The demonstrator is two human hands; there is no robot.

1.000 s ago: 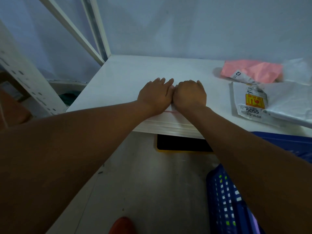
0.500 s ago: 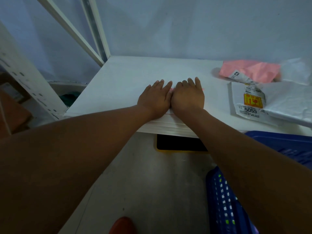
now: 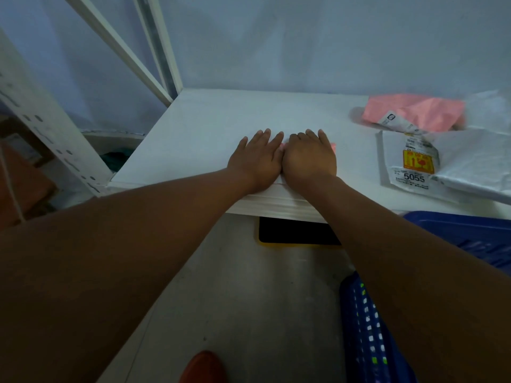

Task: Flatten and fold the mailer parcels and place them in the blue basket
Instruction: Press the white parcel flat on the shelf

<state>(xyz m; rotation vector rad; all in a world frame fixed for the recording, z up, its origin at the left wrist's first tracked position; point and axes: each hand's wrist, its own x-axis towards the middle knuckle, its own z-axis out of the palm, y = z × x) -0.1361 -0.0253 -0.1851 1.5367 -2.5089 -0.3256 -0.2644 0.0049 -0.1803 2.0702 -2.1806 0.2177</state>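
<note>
- The pink mailer (image 3: 333, 146) lies at the near edge of the table (image 3: 210, 128), almost wholly hidden. Only a pink sliver shows beside the right hand's little finger, and another between the two hands.
- Both grips are spread flat and pinch nothing. The left hand (image 3: 255, 158) and right hand (image 3: 309, 158) lie palm down side by side, touching, with fingers straight and pointing far, directly on top of the mailer.
- The step looks like pressing out air and setting a crease. To do it well, put weight through the palms and sweep from the middle out to left and right, so trapped air leaves by the edges. Mind that the near edge does not slide off the table.
- Slick plastic probably springs open, so one hand should press while the other curls under an edge to lift.
- The blue basket (image 3: 367, 327) stands on the floor at near right, below the table edge, partly behind the right forearm.
- Well apart, at the table's far right, lie a second pink mailer (image 3: 414, 111), a white mailer (image 3: 409, 167) labelled 5055 just near of it, and a pale crinkled mailer (image 3: 475, 167) overlapping that one's right side.
</note>
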